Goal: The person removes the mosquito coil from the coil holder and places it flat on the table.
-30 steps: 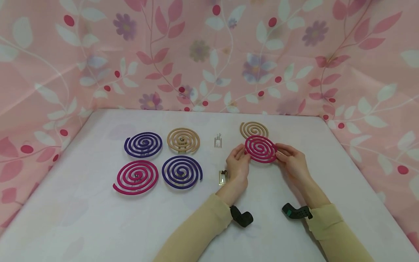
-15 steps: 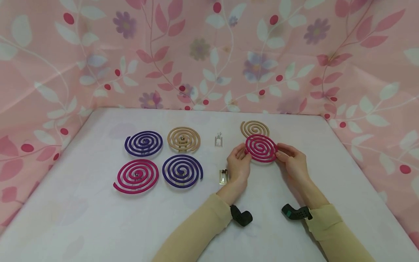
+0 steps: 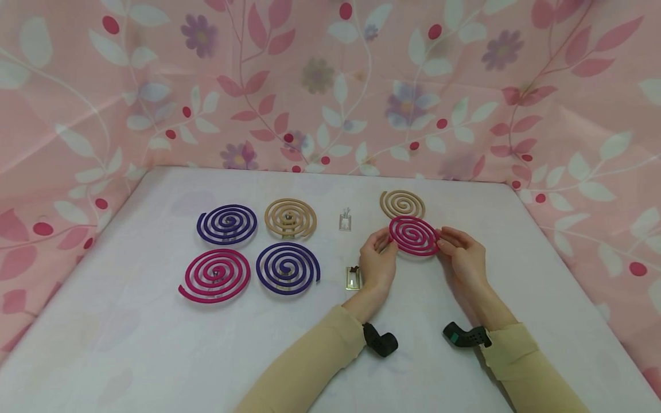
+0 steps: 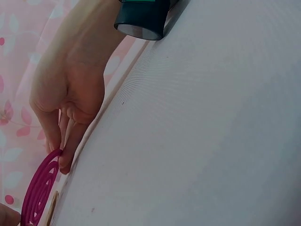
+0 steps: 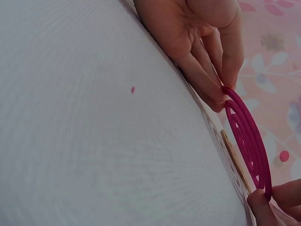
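Observation:
A magenta mosquito coil [image 3: 413, 236] is held by its opposite edges above the white table, tilted slightly. My left hand [image 3: 378, 261] pinches its left rim between thumb and fingers. On the other side, my right hand [image 3: 463, 256] pinches the right rim. Both wrist views show the magenta coil [image 4: 40, 188] seen edge-on, apart from the table. Just behind it lies a tan mosquito coil [image 3: 402, 204], flat on the cloth. Beside my left wrist is a small gold-coloured metal stand [image 3: 353, 278], and a silver metal stand [image 3: 345, 220] lies farther back.
At the left, several coils sit on small stands: a purple one [image 3: 227, 224], a tan one [image 3: 290, 218], a magenta one [image 3: 214, 275] and another purple one [image 3: 287, 268]. A pink floral cloth [image 3: 315, 103] hangs behind the white table [image 3: 170, 355].
The held magenta coil has dipped slightly, its far edge lying flatter and uncovering more of the tan coil behind. Both hands keep their hold on it.

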Motion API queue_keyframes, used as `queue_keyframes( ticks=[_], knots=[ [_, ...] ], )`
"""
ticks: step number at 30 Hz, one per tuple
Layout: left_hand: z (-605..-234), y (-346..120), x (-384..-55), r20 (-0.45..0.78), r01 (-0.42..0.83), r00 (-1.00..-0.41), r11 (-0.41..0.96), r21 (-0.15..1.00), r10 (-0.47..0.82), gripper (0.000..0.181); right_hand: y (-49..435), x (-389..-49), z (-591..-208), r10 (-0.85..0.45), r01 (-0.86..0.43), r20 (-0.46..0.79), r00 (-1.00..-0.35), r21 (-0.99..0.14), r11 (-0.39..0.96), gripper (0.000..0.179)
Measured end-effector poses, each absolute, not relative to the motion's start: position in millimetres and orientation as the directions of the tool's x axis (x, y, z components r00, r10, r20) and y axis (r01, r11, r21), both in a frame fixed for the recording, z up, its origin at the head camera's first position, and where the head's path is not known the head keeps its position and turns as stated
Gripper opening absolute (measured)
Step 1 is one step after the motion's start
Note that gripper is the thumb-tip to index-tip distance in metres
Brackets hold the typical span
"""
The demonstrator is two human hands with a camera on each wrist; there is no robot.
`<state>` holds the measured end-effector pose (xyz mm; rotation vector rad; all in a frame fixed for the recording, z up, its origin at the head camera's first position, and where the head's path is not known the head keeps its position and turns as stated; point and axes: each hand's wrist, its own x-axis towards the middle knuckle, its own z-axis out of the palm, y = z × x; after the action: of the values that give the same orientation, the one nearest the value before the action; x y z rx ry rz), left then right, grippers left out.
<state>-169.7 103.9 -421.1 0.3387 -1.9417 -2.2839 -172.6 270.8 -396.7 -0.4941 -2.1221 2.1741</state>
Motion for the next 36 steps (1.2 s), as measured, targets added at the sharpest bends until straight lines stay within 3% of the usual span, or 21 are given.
queue_keyframes(
  ticks=[11,22,36],
  knots=[
    [-419.6,102.3,-168.4,-0.083,-0.058,-0.971,-0.118,0.991,-0.223,0.032,268.6,-174.1,-396.2,0.336,0.192,-0.221,-0.916,-0.974,-0.116,0.041],
    [-421.1,102.3,-168.6,-0.061,-0.049,-0.971,-0.057,0.997,-0.231,0.036,270.5,-172.6,-394.1,0.355,0.237,-0.259,-0.899,-0.966,-0.104,0.039],
    [-421.0,103.0,-169.2,-0.101,-0.086,-0.97,-0.076,0.993,-0.223,0.036,271.0,-172.7,-394.8,0.361,0.212,-0.227,-0.905,-0.974,-0.081,0.039]
  ],
)
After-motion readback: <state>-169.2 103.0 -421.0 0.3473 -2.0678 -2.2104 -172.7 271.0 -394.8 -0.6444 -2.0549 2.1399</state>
